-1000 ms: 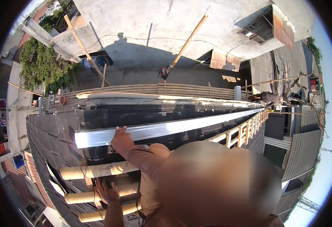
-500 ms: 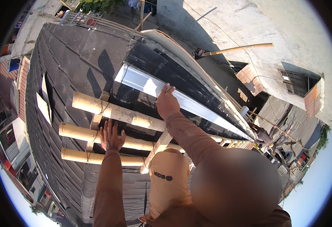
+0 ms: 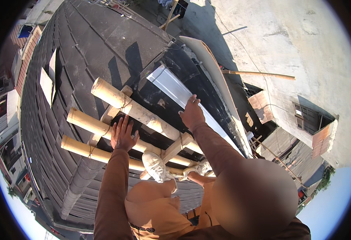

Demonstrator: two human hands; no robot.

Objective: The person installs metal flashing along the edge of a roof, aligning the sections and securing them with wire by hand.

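A long silvery folded metal strip (image 3: 171, 82) lies slantwise along the dark sheeting at the roof's edge. My right hand (image 3: 193, 114) rests on its near side, fingertips on the metal and thumb held apart. Lower left, my left hand (image 3: 123, 134) leans on the middle bamboo pole (image 3: 87, 122) with fingers spread. That pole is part of a bamboo ladder lashed with wire, whose thick upper pole (image 3: 139, 114) runs between my two hands. The lowest pole (image 3: 79, 149) passes below my left hand. My shoes (image 3: 155, 165) stand on the bamboo.
Dark roof tiles (image 3: 79, 52) slope away on the left, with white broken pieces (image 3: 47, 82) lying there. A pale board (image 3: 213, 66) edges the roof on the right. Beyond it rises a concrete wall (image 3: 279, 40) with a barred window (image 3: 309, 118).
My view has turned and my legs have shifted, so my shoes show on the bamboo. My right hand's thumb has spread from its fingers; my left hand stays on the bamboo.
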